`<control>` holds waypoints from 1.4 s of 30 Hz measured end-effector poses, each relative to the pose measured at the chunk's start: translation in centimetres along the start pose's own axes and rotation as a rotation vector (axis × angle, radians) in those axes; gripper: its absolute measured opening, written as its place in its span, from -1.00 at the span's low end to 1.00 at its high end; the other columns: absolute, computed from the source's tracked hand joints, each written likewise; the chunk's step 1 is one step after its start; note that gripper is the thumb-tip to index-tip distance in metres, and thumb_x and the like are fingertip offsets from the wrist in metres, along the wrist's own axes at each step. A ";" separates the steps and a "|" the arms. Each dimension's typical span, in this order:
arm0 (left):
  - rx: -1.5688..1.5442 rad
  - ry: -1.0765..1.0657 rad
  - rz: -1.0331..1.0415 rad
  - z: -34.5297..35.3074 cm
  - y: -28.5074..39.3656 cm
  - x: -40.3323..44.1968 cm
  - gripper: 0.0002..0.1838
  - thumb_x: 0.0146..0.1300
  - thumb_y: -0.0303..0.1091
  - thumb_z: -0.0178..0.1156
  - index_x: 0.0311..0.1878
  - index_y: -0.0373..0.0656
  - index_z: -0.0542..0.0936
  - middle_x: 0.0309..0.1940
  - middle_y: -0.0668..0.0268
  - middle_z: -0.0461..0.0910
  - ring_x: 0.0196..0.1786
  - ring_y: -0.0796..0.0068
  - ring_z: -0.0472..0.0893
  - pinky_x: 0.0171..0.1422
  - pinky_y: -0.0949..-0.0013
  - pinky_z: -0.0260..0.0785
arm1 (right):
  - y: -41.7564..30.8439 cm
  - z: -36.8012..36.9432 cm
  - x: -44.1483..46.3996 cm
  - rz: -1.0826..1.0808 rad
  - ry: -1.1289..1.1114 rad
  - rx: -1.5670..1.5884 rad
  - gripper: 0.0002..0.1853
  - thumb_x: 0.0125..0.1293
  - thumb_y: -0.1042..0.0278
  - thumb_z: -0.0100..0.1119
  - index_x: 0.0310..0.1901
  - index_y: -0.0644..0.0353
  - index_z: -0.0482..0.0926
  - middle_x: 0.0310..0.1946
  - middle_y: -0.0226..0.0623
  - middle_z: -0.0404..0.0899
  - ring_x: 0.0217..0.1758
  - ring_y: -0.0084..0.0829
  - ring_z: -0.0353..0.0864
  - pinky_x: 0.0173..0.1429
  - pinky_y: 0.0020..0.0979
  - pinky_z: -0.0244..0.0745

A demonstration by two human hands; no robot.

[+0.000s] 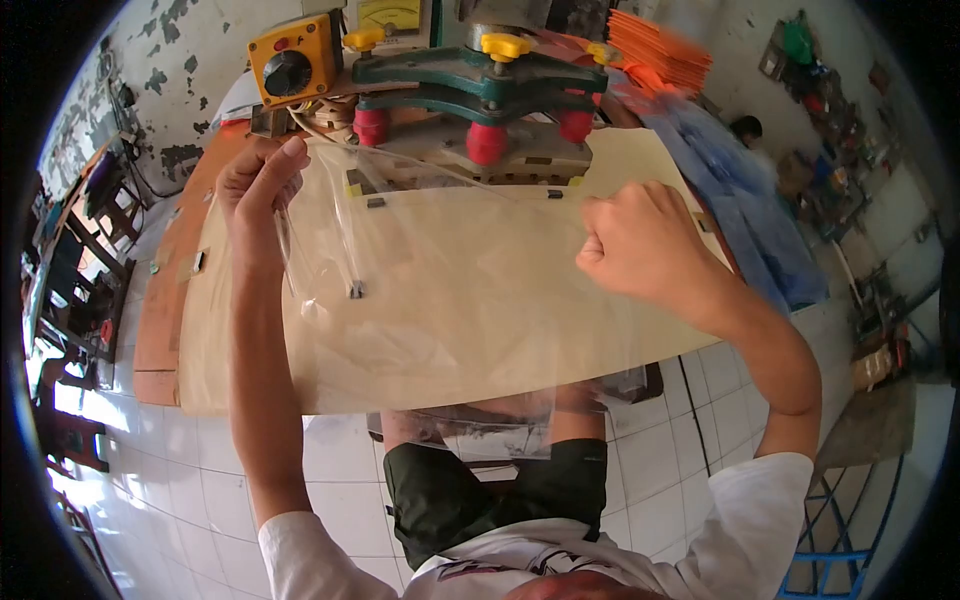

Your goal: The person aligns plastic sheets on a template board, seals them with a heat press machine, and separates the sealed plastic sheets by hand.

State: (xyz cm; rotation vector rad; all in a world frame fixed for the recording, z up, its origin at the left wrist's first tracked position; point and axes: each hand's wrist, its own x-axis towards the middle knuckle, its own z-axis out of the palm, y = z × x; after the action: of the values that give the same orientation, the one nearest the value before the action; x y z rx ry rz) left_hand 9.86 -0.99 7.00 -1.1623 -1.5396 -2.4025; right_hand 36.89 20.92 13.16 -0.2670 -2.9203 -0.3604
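Note:
My left hand is raised at the left of the table, thumb and fingers pinched on a clear plastic sheet. The sheet drapes in wrinkles over the pale tabletop, and its lower end hangs past the front edge above my lap. My right hand is closed in a fist above the table's right side; what its fingers hold, if anything, is hidden. Between and beyond my hands stands a machine with a dark green frame, yellow knobs and red feet.
A yellow control box with a black dial stands behind my left hand. Small dark pieces sit on the tabletop. Blue plastic hangs over the right edge, and a stack of orange sheets lies behind. Another person's head shows at back right.

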 end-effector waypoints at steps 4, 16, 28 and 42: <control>-0.004 -0.007 0.002 0.0 0.2 -0.1 -0.78 0.23 -0.30 0.31 -0.44 -0.25 0.64 -0.65 0.53 0.36 -0.56 0.77 0.20 -0.44 0.55 -0.05 | -0.1 0.9 0.1 -0.010 0.075 0.011 -0.81 -0.06 0.36 0.19 -0.51 0.35 0.63 -0.59 0.11 0.56 -0.46 0.11 0.63 -0.25 -0.05 0.58; -0.018 0.089 0.014 -1.3 -0.1 0.7 -0.78 0.23 -0.30 0.31 -0.43 -0.25 0.65 -0.66 0.55 0.33 -0.60 0.79 0.17 -0.46 0.56 -0.09 | 1.7 -0.1 -0.7 -0.004 0.041 0.705 -0.88 0.06 0.47 0.13 -0.43 0.33 0.60 -0.61 -0.18 0.59 -0.55 -0.41 0.60 -0.40 -0.37 0.45; -0.094 0.115 0.017 -1.4 0.2 0.7 -0.81 0.24 -0.35 0.29 -0.44 -0.23 0.64 -0.64 0.52 0.38 -0.57 0.78 0.22 -0.44 0.57 -0.03 | 2.0 -1.0 -2.1 0.066 0.033 1.004 -0.82 0.31 0.47 0.09 -0.24 0.42 0.62 -0.47 -0.28 0.64 -0.37 -0.61 0.62 -0.30 -0.55 0.50; -0.061 0.135 0.018 -1.5 0.0 0.8 -0.81 0.25 -0.34 0.28 -0.42 -0.25 0.64 -0.66 0.54 0.36 -0.59 0.79 0.21 -0.45 0.57 -0.04 | 1.4 -1.0 -1.8 -0.041 0.060 0.863 -0.88 0.22 0.48 0.24 -0.33 0.38 0.62 -0.52 -0.36 0.62 -0.43 -0.62 0.57 -0.30 -0.51 0.49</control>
State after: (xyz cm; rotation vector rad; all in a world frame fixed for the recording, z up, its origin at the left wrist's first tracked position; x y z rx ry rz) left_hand 8.44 -1.92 7.23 -0.9955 -1.4200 -2.4756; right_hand 39.04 21.79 14.04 -0.0560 -2.7120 0.8532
